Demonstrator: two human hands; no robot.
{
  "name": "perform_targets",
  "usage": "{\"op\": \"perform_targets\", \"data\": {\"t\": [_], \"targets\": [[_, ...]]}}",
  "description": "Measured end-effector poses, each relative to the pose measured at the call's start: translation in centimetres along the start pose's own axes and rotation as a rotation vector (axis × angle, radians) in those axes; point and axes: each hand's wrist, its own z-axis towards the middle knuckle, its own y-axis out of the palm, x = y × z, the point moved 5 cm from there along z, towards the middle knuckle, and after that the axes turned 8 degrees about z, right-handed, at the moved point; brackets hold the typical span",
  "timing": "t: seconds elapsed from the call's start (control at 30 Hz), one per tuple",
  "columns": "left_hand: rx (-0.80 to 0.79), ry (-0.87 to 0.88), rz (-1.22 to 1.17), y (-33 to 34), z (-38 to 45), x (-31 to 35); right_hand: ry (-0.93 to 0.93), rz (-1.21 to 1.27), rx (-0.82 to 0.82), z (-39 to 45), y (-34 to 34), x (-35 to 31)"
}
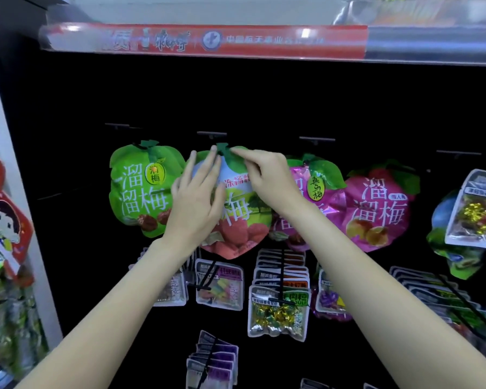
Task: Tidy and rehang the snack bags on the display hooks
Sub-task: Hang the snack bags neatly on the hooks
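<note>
Black display back panel point(264, 102) under a shelf edged with a red price strip point(202, 40). Row of plum-shaped snack bags hung along it; landmark: the middle plum bag point(242, 217), white-topped, red at the base.

Left of the middle plum bag, touching it: green plum bag point(138, 192). Right of it, partly tucked behind: magenta plum bag point(317, 186), then pink plum bag point(379, 209). Below it: smaller clear candy packets point(278, 313) stacked on long pegs.

Left hand point(197, 203) laid flat over the bag's upper left face, fingers straight, steadying, gripping nothing. Right hand point(267, 178) pinching the green leaf tab point(223, 151) at the bag's top, grip narrow, thumb and forefinger.

Display hook point(211, 134) just above the tab; whether the tab's hole is seated on it, cannot tell.

Handling, as judged: light, puffy foil pouch, glossy and likely slippery, crinkles easily. Best held by the stiffer top tab beside the hang hole, body only supported.
</note>
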Motion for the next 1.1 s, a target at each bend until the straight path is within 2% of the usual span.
{"op": "perform_targets", "data": {"t": [0.23, 0.37, 0.57, 0.67, 0.73, 0.8, 0.9, 1.0, 1.1], "targets": [[-0.007, -0.03, -0.027, -0.2, 0.5, -0.2, 0.045, 0.018, -0.008, 0.6, 0.4, -0.3], [0.037, 0.009, 0.048, -0.3, 0.2, 0.2, 0.048, 0.045, 0.019, 0.3, 0.2, -0.3], [-0.062, -0.005, 0.041, 0.4, 1.3, 1.1, 0.055, 0.056, 0.053, 0.5, -0.3, -0.2], [-0.098, 0.014, 0.06, 0.9, 1.1, 1.0, 0.123, 0.017, -0.023, 0.3, -0.1, 0.3], [-0.124, -0.034, 0.025, 1.6, 0.2, 0.5, 0.155, -0.017, -0.11, -0.4, 0.0, 0.2], [-0.107, -0.084, -0.015, 2.1, -1.5, 0.4, 0.177, -0.054, -0.159, -2.4, -0.6, 0.2], [-0.025, -0.113, -0.072, 2.4, -4.6, 2.1, 0.225, -0.08, -0.129, -7.6, -4.0, 0.8], [-0.033, -0.002, -0.142, 3.7, -7.3, 6.4, 0.322, -0.06, -0.046, -13.8, -9.2, 2.4], [-0.117, 0.091, -0.227, 6.1, -9.3, 10.8, 0.49, -0.017, 0.033, -19.1, -13.7, 5.4]]}}
